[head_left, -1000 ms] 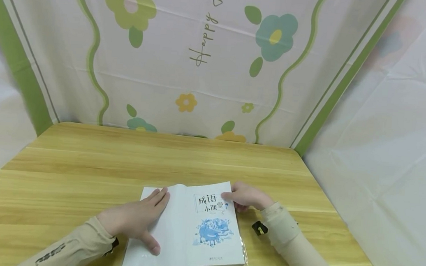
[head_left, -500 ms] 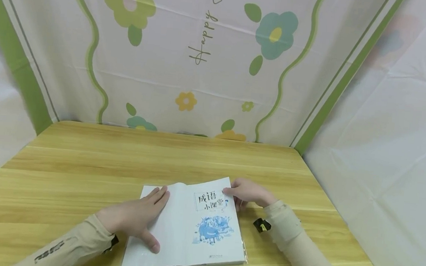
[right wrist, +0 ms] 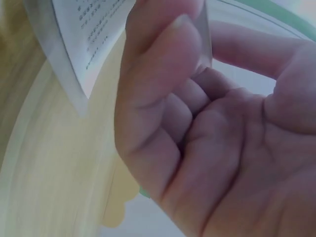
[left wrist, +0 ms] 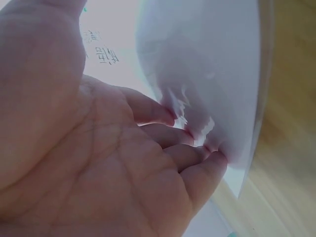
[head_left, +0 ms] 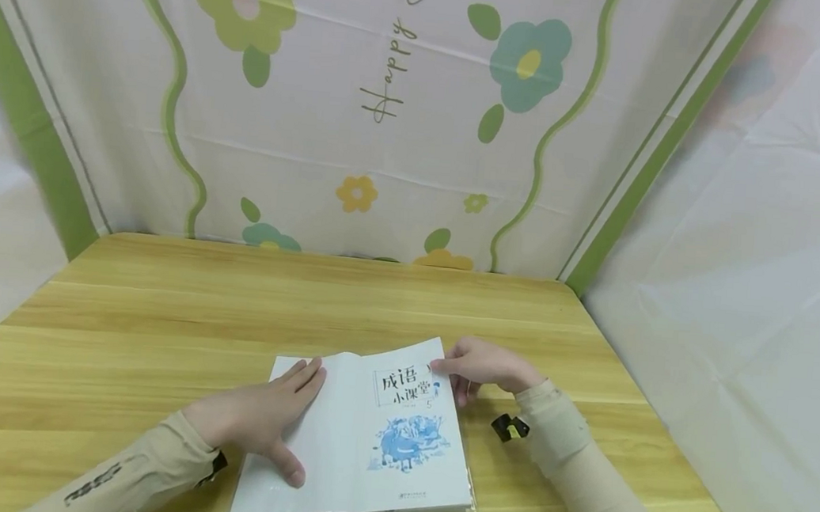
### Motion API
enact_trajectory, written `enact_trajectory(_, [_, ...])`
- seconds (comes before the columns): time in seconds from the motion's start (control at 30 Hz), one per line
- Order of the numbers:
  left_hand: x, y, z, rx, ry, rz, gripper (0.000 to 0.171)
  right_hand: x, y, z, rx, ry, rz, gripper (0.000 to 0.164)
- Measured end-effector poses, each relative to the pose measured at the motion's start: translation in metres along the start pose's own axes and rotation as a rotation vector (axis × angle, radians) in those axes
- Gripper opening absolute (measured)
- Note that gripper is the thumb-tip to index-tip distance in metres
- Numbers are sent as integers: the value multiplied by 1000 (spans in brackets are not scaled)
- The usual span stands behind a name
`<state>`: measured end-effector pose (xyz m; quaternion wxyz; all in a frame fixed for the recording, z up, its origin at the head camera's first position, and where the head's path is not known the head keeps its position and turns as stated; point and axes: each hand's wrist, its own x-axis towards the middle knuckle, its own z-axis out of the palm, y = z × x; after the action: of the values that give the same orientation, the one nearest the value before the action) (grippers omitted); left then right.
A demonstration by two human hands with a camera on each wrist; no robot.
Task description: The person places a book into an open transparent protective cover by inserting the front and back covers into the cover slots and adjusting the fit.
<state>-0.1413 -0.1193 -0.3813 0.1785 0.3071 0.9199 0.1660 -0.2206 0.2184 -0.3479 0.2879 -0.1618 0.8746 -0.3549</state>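
Observation:
An open book (head_left: 383,488) lies on the wooden table, its right-hand title page printed with Chinese characters and a blue drawing. The left page is plain white. Across that page my left hand (head_left: 263,416) rests with fingers spread and thumb apart; the left wrist view shows its fingertips (left wrist: 217,160) against the glossy white sheet. My right hand (head_left: 491,365) pinches the title page near its upper right corner, thumb on top and fingers curled behind, and that corner is raised. Below it, in the right wrist view, a printed page (right wrist: 94,39) shows small text. Clear plastic edges the book.
The wooden table (head_left: 235,299) extends beyond the book to a white cloth backdrop (head_left: 296,145) with flowers and green stripes. More white cloth (head_left: 746,256) hangs at the right side. A small black item (head_left: 510,427) shows by the right wrist.
The right hand has moved slightly up and right, and the title page's upper right corner has risen a little with it. The left hand stays in place on the left page.

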Motion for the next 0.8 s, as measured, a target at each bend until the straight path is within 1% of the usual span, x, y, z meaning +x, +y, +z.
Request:
enact_trajectory(0.17, [0,-1,0,-15,-3,-1,139,1,-1,-2,35,-17,-32,33])
enact_trajectory(0.27, [0,-2,-1,-20,1,5,139,2,-3,-3,61,-8,-56,32])
enact_trajectory(0.53, [-2,-1,-6,-49,-21,0,138,2,-10,0,62,108,-89,31])
enact_trajectory(0.7, [-4,0,-9,-71,-29,5,137,2,-14,4,76,157,-116,31])
enact_trajectory(0.8, [-5,0,-9,-76,-31,-1,137,2,-14,7,90,168,-117,31])
